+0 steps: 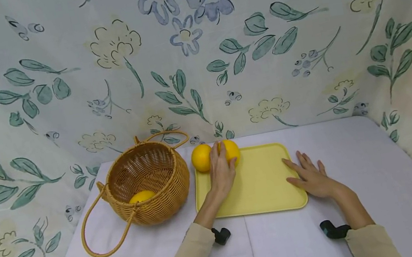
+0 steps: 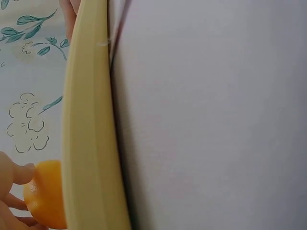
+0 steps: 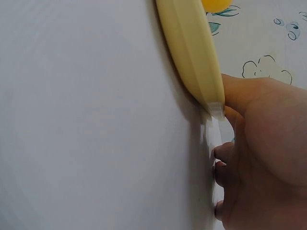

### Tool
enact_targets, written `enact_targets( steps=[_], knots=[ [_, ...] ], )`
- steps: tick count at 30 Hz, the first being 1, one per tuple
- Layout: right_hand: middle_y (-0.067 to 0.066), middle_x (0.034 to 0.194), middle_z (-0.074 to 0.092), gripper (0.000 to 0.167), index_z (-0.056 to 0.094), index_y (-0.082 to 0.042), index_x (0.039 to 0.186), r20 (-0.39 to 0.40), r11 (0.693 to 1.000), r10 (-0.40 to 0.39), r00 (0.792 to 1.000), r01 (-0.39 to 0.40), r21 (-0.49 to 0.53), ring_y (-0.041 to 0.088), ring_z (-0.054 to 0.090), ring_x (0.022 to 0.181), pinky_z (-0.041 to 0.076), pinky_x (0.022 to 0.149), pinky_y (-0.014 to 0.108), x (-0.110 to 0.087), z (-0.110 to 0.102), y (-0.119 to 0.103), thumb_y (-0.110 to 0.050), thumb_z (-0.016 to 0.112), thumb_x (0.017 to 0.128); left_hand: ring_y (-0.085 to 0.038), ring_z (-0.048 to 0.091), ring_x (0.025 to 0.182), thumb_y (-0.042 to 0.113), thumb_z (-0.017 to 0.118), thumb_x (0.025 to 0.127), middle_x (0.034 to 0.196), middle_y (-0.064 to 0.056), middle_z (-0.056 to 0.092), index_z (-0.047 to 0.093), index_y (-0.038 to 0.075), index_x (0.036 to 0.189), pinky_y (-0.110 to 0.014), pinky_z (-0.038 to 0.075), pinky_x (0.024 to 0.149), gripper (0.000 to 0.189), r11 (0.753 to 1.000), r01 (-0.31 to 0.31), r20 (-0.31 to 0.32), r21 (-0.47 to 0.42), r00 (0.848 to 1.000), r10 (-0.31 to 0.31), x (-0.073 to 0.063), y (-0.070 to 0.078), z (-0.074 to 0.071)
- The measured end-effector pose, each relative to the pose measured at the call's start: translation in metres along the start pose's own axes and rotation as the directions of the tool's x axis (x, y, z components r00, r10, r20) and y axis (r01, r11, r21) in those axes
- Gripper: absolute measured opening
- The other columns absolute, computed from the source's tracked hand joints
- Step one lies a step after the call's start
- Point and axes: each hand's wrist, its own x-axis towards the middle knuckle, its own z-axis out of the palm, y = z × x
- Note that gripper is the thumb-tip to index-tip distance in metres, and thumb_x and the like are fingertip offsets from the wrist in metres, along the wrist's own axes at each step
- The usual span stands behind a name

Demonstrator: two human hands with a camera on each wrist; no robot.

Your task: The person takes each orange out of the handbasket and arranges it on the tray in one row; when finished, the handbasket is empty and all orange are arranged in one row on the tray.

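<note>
Orange (image 1: 233,150) is between thumb and curled fingers of left hand (image 1: 222,174), which grips it at far left part of yellow tray (image 1: 264,182); right hand (image 1: 315,179), fingers spread, touches tray's right edge.

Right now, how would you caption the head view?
Left hand holds a round orange fruit; right hand touches a rectangular yellow tray.

Orange (image 2: 45,194), one: lower left, gripped by left hand (image 2: 6,177), partly behind tray (image 2: 91,120). Tray: yellow, edge running top to bottom. White tablecloth (image 2: 206,120): right. Flowered cloth (image 2: 29,72): left.
</note>
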Motion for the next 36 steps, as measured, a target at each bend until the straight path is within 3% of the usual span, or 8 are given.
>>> enact_targets(
  steps=[15,18,21,29,32,36],
  knots=[
    [0.039,0.167,-0.003,0.072,0.032,-0.007,0.161,-0.006,1.0,-0.001,1.0,0.001,0.008,0.06,-0.007,0.153,-0.015,0.113,0.08,0.0,-0.001,0.001,-0.045,0.057,0.104,-0.038,0.041,0.148,0.013,0.071,0.098,0.16,-0.027,0.039,0.047,-0.009,0.149,-0.046,0.038,0.123,0.06,0.999,-0.023,-0.021,0.045,0.999,0.024,0.002,0.0,-0.001],
    [0.039,0.166,-0.003,0.073,0.033,-0.007,0.161,-0.006,1.0,0.001,1.0,-0.001,0.007,0.06,-0.007,0.153,-0.015,0.113,0.08,-0.001,-0.001,0.001,-0.045,0.057,0.104,-0.038,0.041,0.149,0.013,0.071,0.098,0.16,-0.027,0.038,0.048,-0.008,0.149,-0.046,0.039,0.122,0.06,0.999,-0.028,-0.017,0.037,0.999,0.029,0.002,0.001,-0.003],
    [0.039,0.166,-0.003,0.072,0.033,-0.007,0.161,-0.004,1.0,0.002,1.0,-0.002,0.005,0.06,-0.007,0.153,-0.015,0.113,0.08,-0.001,-0.001,0.0,-0.045,0.057,0.104,-0.038,0.038,0.151,0.013,0.07,0.099,0.162,-0.027,0.036,0.045,-0.007,0.151,-0.046,0.038,0.123,0.061,0.999,-0.02,0.013,-0.026,1.0,0.021,0.004,0.004,-0.01],
    [0.039,0.167,-0.003,0.072,0.033,-0.007,0.161,-0.002,1.0,0.008,1.0,-0.008,0.002,0.06,-0.007,0.153,-0.015,0.114,0.08,-0.001,-0.001,0.001,-0.045,0.056,0.104,-0.043,0.037,0.15,0.014,0.069,0.1,0.161,-0.028,0.035,0.045,-0.008,0.151,-0.052,0.036,0.123,0.06,0.958,-0.008,0.086,-0.287,0.996,0.034,0.012,0.015,-0.049],
    [0.038,0.167,-0.003,0.071,0.032,-0.008,0.161,-0.003,1.0,0.007,1.0,-0.007,-0.003,0.06,-0.007,0.153,-0.015,0.114,0.08,-0.001,0.0,0.001,-0.044,0.056,0.104,-0.042,0.036,0.152,0.016,0.068,0.1,0.161,-0.027,0.036,0.044,-0.007,0.152,-0.053,0.033,0.125,0.062,0.946,-0.02,0.094,-0.324,0.994,0.053,0.015,0.019,-0.071],
    [0.038,0.167,-0.004,0.07,0.032,-0.007,0.161,0.002,1.0,0.004,1.0,-0.004,0.002,0.06,-0.007,0.153,-0.016,0.114,0.08,-0.001,0.001,0.001,-0.043,0.055,0.105,-0.041,0.036,0.152,0.018,0.067,0.101,0.163,-0.022,0.037,0.045,0.0,0.154,-0.055,0.033,0.124,0.06,0.942,-0.037,0.093,-0.334,0.993,0.072,0.019,0.02,-0.112]
  ],
)
